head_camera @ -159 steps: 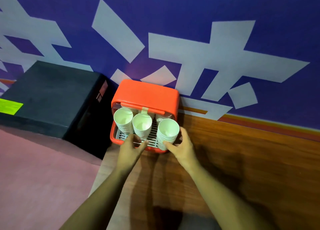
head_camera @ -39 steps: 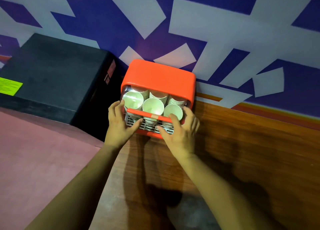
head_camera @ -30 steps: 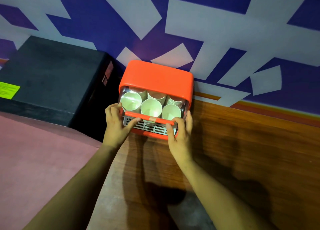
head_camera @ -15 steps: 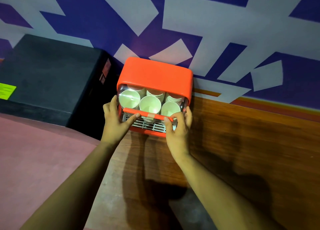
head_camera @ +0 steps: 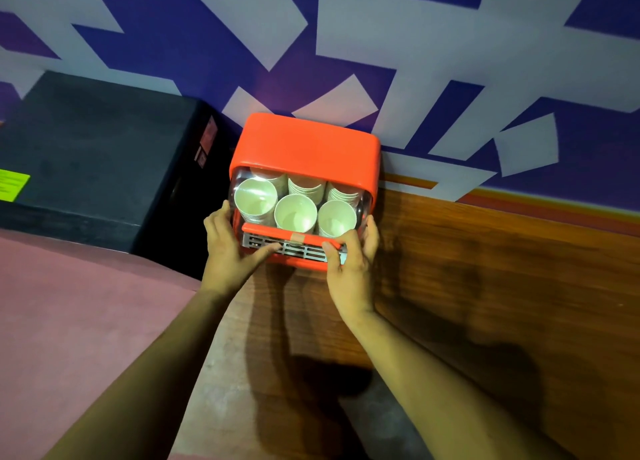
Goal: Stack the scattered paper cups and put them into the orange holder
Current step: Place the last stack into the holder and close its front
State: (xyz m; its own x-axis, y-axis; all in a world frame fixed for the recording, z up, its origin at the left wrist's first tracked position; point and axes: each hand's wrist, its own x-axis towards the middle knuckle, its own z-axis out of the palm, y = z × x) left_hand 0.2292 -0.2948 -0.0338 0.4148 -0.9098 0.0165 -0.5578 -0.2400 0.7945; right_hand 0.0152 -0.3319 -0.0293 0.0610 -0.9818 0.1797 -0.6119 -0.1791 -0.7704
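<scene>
Wood-grain counter (head_camera: pixel 485 286) ran to a purple-and-white wall (head_camera: pixel 381 44); black box (head_camera: pixel 86 154) stood at left. Orange holder (head_camera: pixel 306 144) sat against the wall near the counter's left edge, stacked paper cups (head_camera: pixel 295 213) upright inside. Open counter lay to the right. Left hand (head_camera: pixel 230 251) and right hand (head_camera: pixel 351 262) clasped the holder's front corners, thumbs apparently on its front.

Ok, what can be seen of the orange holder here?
The holder is a boxy, glossy orange plastic case with rounded corners. It stands on the wooden counter, against the wall. A clear front cover with an orange bar along its lower edge shows two rows of stacked white cups inside. A metal grille lies below the bar. The left hand holds the front left corner and the right hand the front right.
</scene>
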